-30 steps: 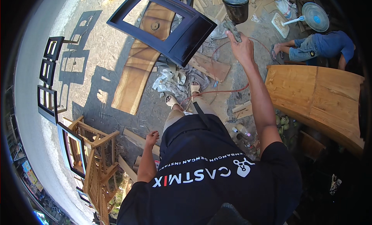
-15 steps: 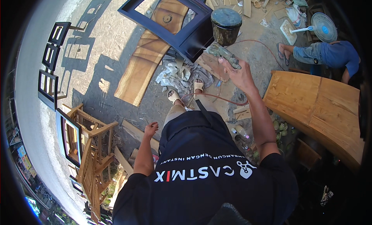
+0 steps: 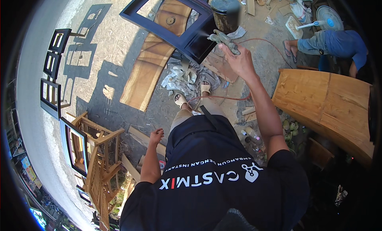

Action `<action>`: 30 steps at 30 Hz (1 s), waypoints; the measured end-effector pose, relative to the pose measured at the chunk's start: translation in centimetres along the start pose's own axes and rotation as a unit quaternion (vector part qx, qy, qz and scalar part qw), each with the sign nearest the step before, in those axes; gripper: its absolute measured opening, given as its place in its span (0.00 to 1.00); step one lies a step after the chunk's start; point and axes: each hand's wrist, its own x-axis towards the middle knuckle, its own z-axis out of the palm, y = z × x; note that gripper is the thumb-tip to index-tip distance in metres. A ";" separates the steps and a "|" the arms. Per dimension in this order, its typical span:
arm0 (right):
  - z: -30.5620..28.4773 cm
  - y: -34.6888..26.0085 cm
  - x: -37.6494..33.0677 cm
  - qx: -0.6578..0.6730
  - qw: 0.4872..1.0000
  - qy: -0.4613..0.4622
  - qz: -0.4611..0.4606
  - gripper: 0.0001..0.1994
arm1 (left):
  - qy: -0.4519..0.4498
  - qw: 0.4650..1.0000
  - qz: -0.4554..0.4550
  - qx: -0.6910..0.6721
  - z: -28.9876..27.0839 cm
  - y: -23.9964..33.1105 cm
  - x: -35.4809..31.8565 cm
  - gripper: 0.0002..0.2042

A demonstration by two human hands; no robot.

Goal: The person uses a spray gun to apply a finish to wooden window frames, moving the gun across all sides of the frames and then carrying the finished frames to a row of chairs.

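Note:
My right hand (image 3: 240, 63) is wrapped round a spray gun (image 3: 224, 40), held out ahead of me. Its nozzle faces left, close to a dark-painted wooden frame (image 3: 187, 42) with a wide opening and a solid dark end. A faint whitish mist shows between nozzle and frame. Down at my left side, my left hand (image 3: 156, 135) hangs with its fingers curled in and nothing visible in them. A reddish hose (image 3: 234, 98) runs over the ground near my feet. Just beyond the gun stands a dark, stained bucket (image 3: 225, 16).
A wooden slab (image 3: 137, 81) lies under the frame, beside crumpled plastic sheeting (image 3: 179, 77). Wooden furniture (image 3: 322, 95) stands at right, near a person (image 3: 342, 46) and a fan (image 3: 329, 19). Dark frames (image 3: 50, 93) and a wooden bench (image 3: 99, 163) line the left.
My right hand has moved slightly left and up with the spray gun along the frame's dark end. My left hand stays low at my side.

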 end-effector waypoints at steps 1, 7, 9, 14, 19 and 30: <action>-0.2 0.4 1.0 0.004 1.000 0.004 0.003 0.22 | -0.001 1.000 -0.001 0.001 0.2 0.1 -0.1 0.19; -2.0 2.2 6.7 -0.044 0.997 0.011 0.068 0.36 | -0.003 1.000 0.000 -0.003 0.9 0.1 -0.6 0.19; -3.0 2.2 7.7 -0.036 0.997 0.007 0.061 0.40 | -0.001 1.000 -0.003 -0.006 1.0 0.2 -0.7 0.19; -2.9 4.7 8.9 -0.035 0.996 0.052 0.061 0.40 | -0.011 1.000 -0.001 0.009 0.8 1.1 -0.1 0.19; -4.6 5.8 6.4 -0.081 0.992 0.084 0.054 0.29 | -0.013 1.000 -0.001 0.015 0.2 1.6 0.4 0.19; -5.6 2.6 0.7 0.040 0.996 0.012 0.083 0.23 | -0.016 0.998 0.041 0.041 -3.0 2.0 2.8 0.18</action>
